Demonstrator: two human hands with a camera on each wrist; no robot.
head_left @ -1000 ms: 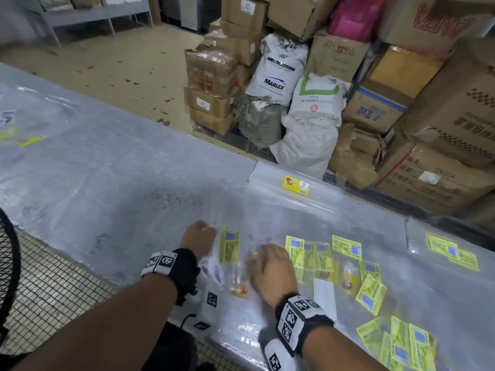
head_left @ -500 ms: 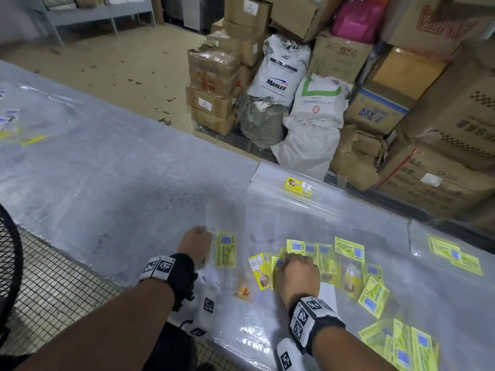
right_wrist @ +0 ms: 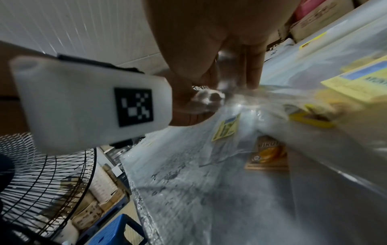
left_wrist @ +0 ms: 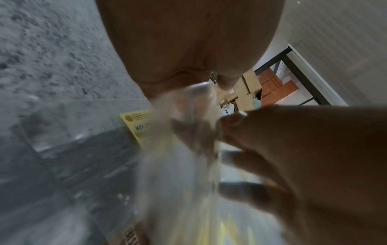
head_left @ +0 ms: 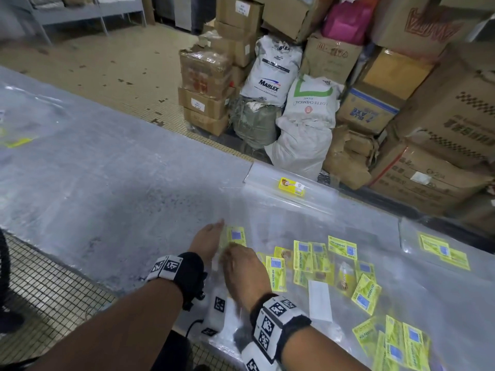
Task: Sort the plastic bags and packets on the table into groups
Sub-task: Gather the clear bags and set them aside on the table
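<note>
Packets, clear plastic w/ yellow-green labels point(head_left: 302, 257), lie scattered on the grey plastic-covered bench point(head_left: 107, 183), most on the far side of the right hand point(head_left: 245, 266) from the left hand point(head_left: 207, 241). Left hand fingers look extended, resting by one yellow-labelled clear bag point(head_left: 235, 235); left wrist view shows thumb and finger pinching a clear bag edge point(left_wrist: 199, 116), right hand pinching it too. Step, prob.: adding a bag to the group by the left hand. Next needs aligning and flattening it, then reaching back for another. Near bench edge sits close to both wrists; bare bench beyond the left hand gives room.
</note>
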